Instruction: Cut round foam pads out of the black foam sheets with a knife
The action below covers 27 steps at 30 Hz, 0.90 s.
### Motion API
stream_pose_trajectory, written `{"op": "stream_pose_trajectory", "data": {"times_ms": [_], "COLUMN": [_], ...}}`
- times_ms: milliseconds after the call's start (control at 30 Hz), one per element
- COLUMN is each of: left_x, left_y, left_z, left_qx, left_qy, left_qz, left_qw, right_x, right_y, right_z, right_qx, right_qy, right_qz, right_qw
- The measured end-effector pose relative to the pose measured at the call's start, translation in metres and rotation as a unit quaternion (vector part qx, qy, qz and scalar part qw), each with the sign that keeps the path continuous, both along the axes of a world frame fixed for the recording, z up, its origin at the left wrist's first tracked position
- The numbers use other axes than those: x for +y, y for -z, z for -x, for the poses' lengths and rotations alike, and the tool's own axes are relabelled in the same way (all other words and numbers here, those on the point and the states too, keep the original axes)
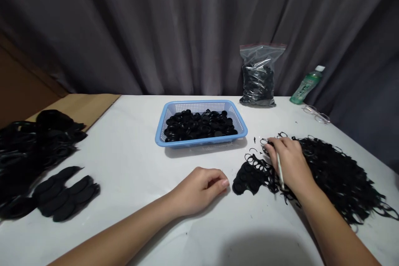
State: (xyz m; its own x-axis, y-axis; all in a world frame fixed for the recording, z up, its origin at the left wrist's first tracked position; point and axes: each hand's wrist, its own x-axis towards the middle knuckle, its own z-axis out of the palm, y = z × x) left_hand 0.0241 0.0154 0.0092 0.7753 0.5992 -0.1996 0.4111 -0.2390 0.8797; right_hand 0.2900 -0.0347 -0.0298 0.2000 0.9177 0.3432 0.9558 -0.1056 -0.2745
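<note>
My left hand rests on the white table with its fingers curled together; whether anything is between them is hidden. Just right of its fingertips lies a black sheet with round shapes. My right hand has a thin whitish tool in its grip, pointing down toward the table, at the left edge of a large heap of black ring-like scraps. Beyond my hands stands a blue basket holding many small round black pieces.
Black sheets and parts pile up at the left, beside more round-patterned pieces. A clear zip bag of black pieces, a green bottle and glasses are at the back right. Brown cardboard lies back left.
</note>
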Motion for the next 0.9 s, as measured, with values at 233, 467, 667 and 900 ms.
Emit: {"op": "stream_pose_trajectory", "data": {"times_ms": [233, 467, 667, 900], "left_x": [0.002, -0.001, -0.014, -0.013], "left_y": [-0.002, 0.009, 0.013, 0.009], "left_z": [-0.001, -0.003, -0.011, -0.014], "left_qx": [-0.005, -0.037, -0.09, -0.185], "left_qy": [-0.03, -0.055, -0.105, -0.192], "left_qz": [-0.003, 0.114, 0.457, 0.529], "left_qw": [1.0, 0.991, 0.879, 0.806], "right_x": [-0.002, -0.007, -0.026, -0.037], "right_y": [-0.007, -0.021, -0.04, -0.045], "right_z": [0.022, 0.029, 0.06, 0.081], "right_qx": [0.121, 0.238, 0.407, 0.353], "right_qy": [-0.175, -0.158, -0.255, -0.495], "right_qz": [0.078, 0.075, -0.143, 0.069], "right_qw": [0.974, 0.956, 0.865, 0.791]}}
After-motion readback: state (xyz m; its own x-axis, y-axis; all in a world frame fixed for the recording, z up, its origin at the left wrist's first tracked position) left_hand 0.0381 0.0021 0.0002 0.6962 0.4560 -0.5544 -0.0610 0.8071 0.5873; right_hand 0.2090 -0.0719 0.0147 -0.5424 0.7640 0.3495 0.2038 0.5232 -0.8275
